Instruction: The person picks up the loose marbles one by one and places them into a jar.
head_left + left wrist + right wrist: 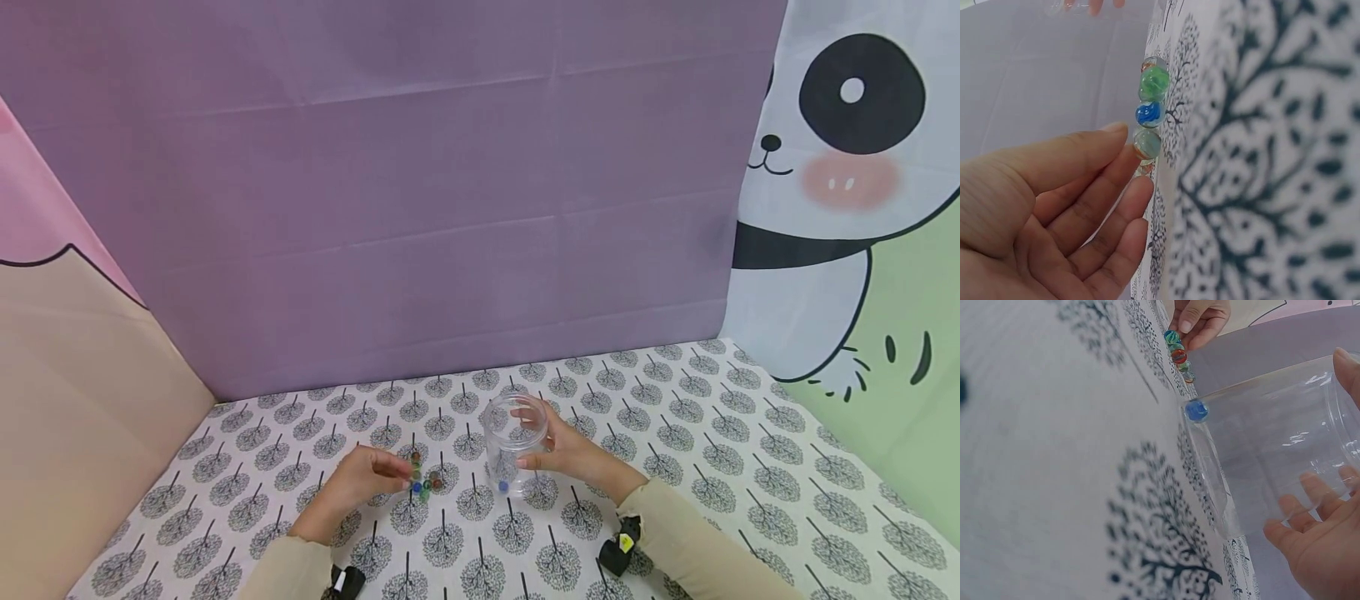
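My left hand (363, 477) reaches beside a small cluster of glass marbles, its thumb and fingertips close to a pale marble (1147, 143). Whether they touch it, I cannot tell. A blue marble (1149, 114) and a green marble (1154, 81) lie just past it; a red one (1179, 356) shows in the right wrist view. With fingers and thumb around its side, my right hand (564, 448) holds a clear, lidless jar (501, 446) upright on the cloth. One blue marble (1197, 410) rests on the bottom inside the jar.
A white cloth (480, 575) printed with dark trees covers the table. A purple curtain (420, 208) hangs behind it. Printed fabric with a panda (795, 308) stands to the right, and a beige and pink panel (67, 400) to the left.
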{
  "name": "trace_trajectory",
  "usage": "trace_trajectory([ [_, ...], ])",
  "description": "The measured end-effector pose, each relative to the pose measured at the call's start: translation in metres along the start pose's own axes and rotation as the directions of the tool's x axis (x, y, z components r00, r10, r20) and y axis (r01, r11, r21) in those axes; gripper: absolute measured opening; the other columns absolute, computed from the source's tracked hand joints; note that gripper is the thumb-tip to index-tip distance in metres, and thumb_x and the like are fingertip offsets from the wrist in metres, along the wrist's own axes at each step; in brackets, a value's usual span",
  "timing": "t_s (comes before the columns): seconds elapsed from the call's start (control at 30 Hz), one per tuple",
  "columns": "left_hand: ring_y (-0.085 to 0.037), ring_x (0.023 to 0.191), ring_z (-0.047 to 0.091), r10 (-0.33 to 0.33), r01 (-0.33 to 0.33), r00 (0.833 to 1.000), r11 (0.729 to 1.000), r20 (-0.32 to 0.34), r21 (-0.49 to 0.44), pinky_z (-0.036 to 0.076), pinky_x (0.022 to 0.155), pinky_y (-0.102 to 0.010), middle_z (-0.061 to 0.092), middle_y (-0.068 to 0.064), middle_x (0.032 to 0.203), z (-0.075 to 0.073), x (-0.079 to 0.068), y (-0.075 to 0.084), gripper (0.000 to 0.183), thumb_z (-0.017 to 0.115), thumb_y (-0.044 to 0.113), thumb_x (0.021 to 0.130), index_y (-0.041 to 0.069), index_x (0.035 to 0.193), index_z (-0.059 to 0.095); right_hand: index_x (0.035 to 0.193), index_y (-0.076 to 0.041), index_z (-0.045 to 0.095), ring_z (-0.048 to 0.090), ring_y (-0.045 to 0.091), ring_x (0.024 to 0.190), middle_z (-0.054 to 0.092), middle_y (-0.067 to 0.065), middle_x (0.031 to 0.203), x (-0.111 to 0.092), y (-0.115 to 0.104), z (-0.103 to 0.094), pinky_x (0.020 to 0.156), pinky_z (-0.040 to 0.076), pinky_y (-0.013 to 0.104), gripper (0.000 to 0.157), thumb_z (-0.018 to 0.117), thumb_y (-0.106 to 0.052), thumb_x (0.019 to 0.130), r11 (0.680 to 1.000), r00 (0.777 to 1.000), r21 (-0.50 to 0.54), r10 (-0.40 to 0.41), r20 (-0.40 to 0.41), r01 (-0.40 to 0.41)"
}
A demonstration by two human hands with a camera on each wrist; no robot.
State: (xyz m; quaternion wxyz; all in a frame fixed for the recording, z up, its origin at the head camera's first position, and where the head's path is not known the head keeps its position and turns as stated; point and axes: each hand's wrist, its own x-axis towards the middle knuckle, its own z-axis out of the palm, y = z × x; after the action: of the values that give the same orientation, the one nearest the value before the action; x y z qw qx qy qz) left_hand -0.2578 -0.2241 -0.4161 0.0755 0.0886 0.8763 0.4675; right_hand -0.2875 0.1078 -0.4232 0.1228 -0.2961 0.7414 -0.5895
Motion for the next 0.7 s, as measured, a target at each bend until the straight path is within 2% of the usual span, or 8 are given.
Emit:
trace_trajectory([
  [0.43,-0.02,0.084,0.065,-0.011,0.01,1.0,1.0,0.019,0.017,0.053,0.076,-0.034,0.07,-0.013,0.094,-0.0011,0.0003,-0.0021,0.025,0.075,-0.001,0.072,-0.001,0.096,0.07,0.149,-0.024,0.015,0.024,0.037,0.138,0.027,0.012,0.152,-0.0014,0.0005,0.0001,0.11,0.019,0.055,0.089,0.073,-0.021,0.082,1.0,1.0,-0.007,0.01,-0.004,-0.01],
  [0.7,-0.017,0.08,0.064,0.0,-0.001,1.0,0.997,0.019,0.076,0.053,0.073,-0.032,0.07,-0.009,0.09,0.0004,0.001,-0.0023,0.025,0.075,-0.002,0.07,0.002,0.094,0.071,0.15,-0.018,0.013,0.024,0.036,0.138,0.027,0.014,0.152,0.0001,0.0012,-0.0008,0.111,0.018,0.056,0.091,0.074,-0.02,0.081,1.0,1.0,-0.006,-0.001,0.008,0.001],
])
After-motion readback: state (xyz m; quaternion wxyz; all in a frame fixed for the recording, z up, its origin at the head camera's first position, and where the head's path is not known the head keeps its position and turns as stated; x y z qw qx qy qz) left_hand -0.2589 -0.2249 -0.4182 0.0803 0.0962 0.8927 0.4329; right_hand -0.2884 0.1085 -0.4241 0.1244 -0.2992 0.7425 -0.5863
